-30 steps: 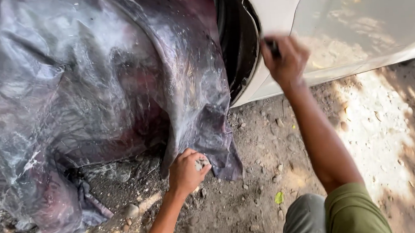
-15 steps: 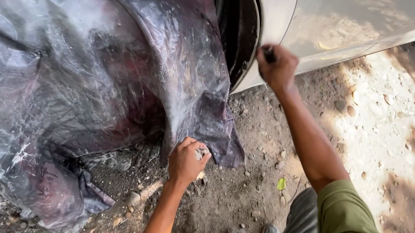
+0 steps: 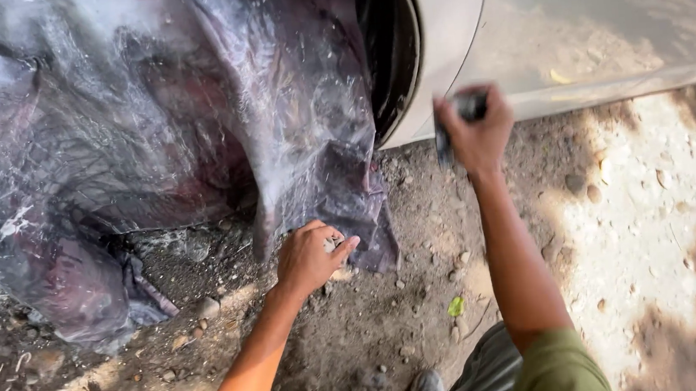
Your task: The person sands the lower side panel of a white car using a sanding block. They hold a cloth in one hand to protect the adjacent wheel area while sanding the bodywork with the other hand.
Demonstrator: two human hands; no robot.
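Gripping plastic sheet [image 3: 194, 133] in left hand [image 3: 310, 258], dark tool [image 3: 467, 112] in right hand [image 3: 475, 132].

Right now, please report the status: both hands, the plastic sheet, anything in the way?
Left hand on plastic sheet lower edge, small object in fingers. Right hand grips dark tool at white car panel. Stones on dirt ground.

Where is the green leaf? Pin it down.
In the head view, the green leaf lies on the dirt ground, low centre, between the person's two forearms, below the plastic sheet.
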